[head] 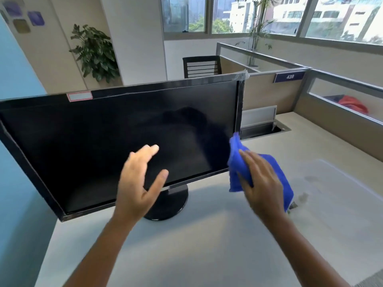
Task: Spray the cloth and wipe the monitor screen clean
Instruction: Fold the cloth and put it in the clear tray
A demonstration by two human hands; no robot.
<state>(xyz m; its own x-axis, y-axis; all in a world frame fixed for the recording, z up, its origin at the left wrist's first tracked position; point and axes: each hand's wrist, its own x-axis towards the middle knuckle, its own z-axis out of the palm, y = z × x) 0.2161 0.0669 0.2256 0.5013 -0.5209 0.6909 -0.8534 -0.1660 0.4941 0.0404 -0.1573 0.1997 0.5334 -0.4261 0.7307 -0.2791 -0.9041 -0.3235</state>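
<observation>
A black monitor (99,141) stands on a round base on the desk, its dark screen facing me and tilted to the left. My right hand (261,183) holds a folded blue cloth (238,160) just off the screen's lower right corner; the cloth's top edge nearly touches the bezel. My left hand (138,183) hovers in front of the screen's lower middle with fingers spread, holding nothing. No spray bottle is in view.
The pale desk (207,235) runs right to cubicle partitions (269,90). An open cable hatch (263,127) sits behind the monitor. A black chair (201,66) and a potted plant (93,52) stand beyond. A red item (354,104) lies in the neighbouring cubicle.
</observation>
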